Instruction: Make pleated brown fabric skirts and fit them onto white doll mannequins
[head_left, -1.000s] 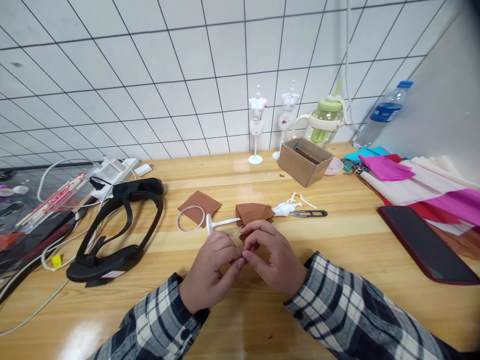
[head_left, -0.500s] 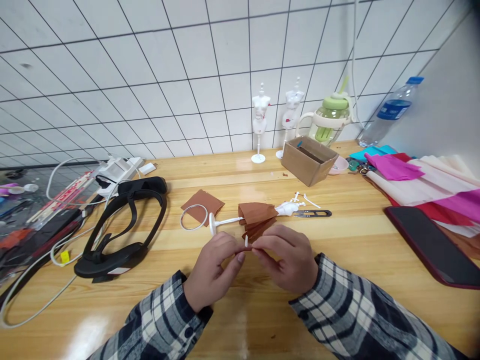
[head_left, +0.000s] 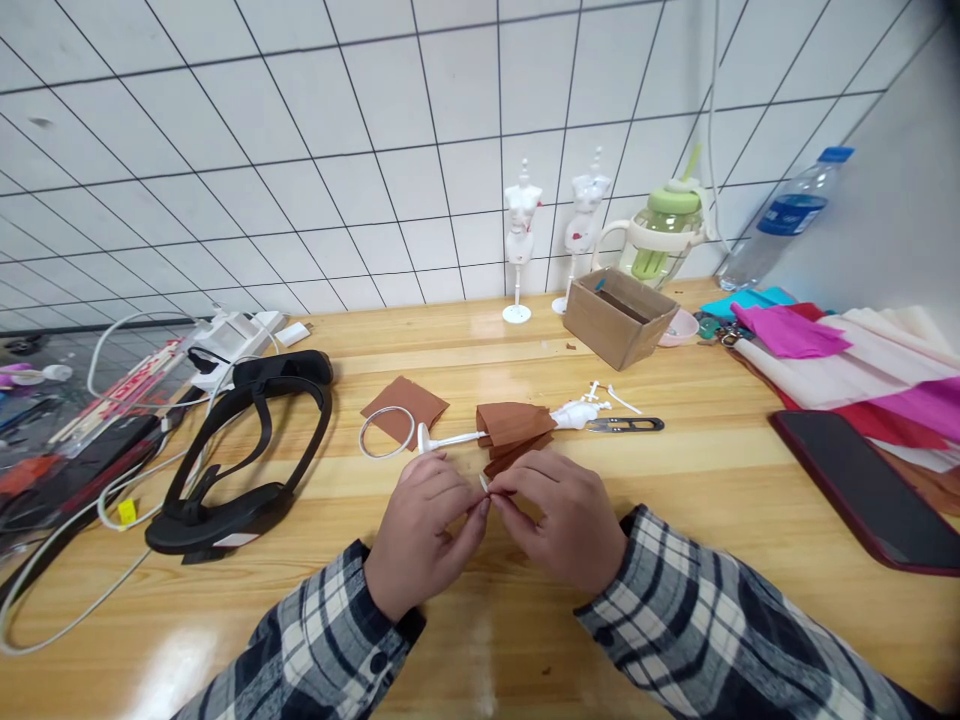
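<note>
My left hand (head_left: 424, 520) and my right hand (head_left: 559, 510) meet just above the wooden table (head_left: 675, 560), fingertips pinched together on a small white piece (head_left: 484, 483) with a strip of brown paper. Just beyond them lies a white doll mannequin (head_left: 577, 413) on its stand, wrapped in brown pleated paper (head_left: 514, 425). A brown paper square (head_left: 405, 405) and a white ring (head_left: 382, 437) lie to its left. Small metal snips (head_left: 626, 425) rest to its right.
A black headset (head_left: 240, 460) and white cables lie at the left. Two upright white mannequins (head_left: 521, 235), a cardboard box (head_left: 619, 318), a green-lidded jug (head_left: 660, 235) and a water bottle (head_left: 787, 220) stand at the back. Coloured paper sheets (head_left: 840, 360) and a dark phone (head_left: 862, 485) lie at the right.
My hands stay pinched together and have shifted only slightly. The small white piece between the fingertips now shows. The view has tilted a little.
</note>
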